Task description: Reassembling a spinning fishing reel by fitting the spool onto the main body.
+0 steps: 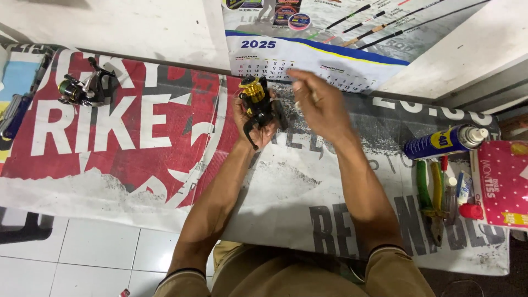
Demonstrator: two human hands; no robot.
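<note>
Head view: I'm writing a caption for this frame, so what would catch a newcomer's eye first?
First the black and gold fishing reel at centre, gripped in the left hand, with the blurred right hand raised open just beside it. Next the big red and white printed banner spread under everything, with a second reel lying at its far left. At right lie a blue spray can and pliers.

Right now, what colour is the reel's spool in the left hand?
Gold spool, black body; head view.
</note>
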